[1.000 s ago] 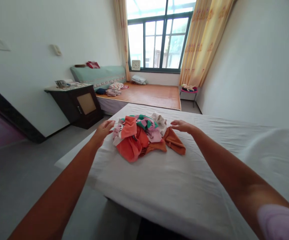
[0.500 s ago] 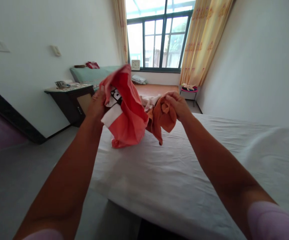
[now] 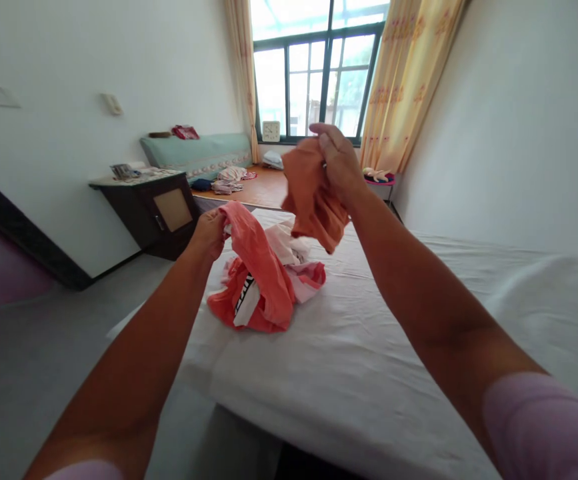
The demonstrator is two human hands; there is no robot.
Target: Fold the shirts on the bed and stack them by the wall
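So the left hand [image 3: 211, 233] is pinching the edge of a coral garment [image 3: 267, 277], the rest of it slumped on the white-sheeted bed [image 3: 349, 363]. Right hand [image 3: 339, 163] has a rust-brown piece [image 3: 309, 183] gripped between thumb and fingers, dangling up over the bed. Some pale clothes [image 3: 283, 243] are bunched right beside the coral one, kinda crumpled

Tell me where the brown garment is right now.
In the head view, just right of centre, the right hand holds the brown garment up off the white sheet, higher than the coral garment and to its right.
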